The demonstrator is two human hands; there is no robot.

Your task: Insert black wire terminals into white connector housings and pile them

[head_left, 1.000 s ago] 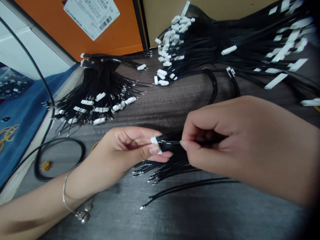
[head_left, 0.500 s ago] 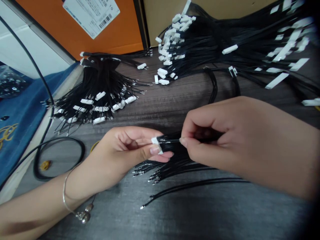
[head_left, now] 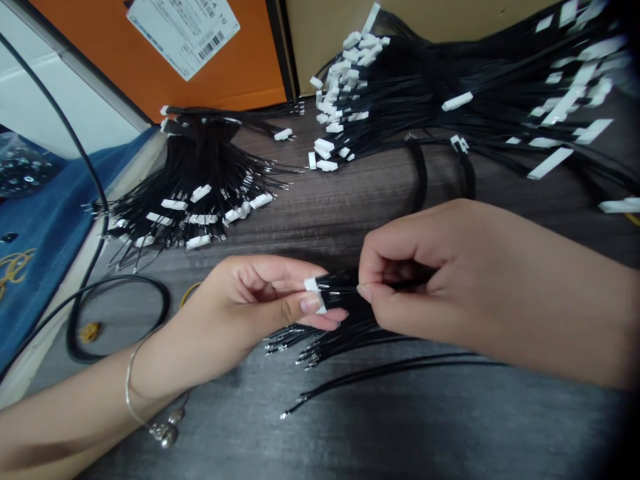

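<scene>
Between the thumb and fingers of my left hand (head_left: 270, 293) is a white connector housing (head_left: 312, 285), with several black wires running out of its right side. My right hand (head_left: 425, 280) pinches a black wire (head_left: 345, 291) just right of the housing; the wire points toward it, and its far part is hidden by the hand. Below both hands, a bunch of loose black wires (head_left: 320, 350) with bare metal terminals lies on the table. A separate pair of black wires (head_left: 360, 379) lies nearer to me.
Behind on the left is a pile of black wires (head_left: 195, 160) with white connectors. A larger wire bundle (head_left: 425, 87) with many white housings lies back right. An orange box (head_left: 100, 40) stands at the back. A thick black cable (head_left: 167, 303) loops at left.
My right hand has shifted slightly left, closer to the white housing, with the pinched wire. My left hand keeps its hold almost unmoved.
</scene>
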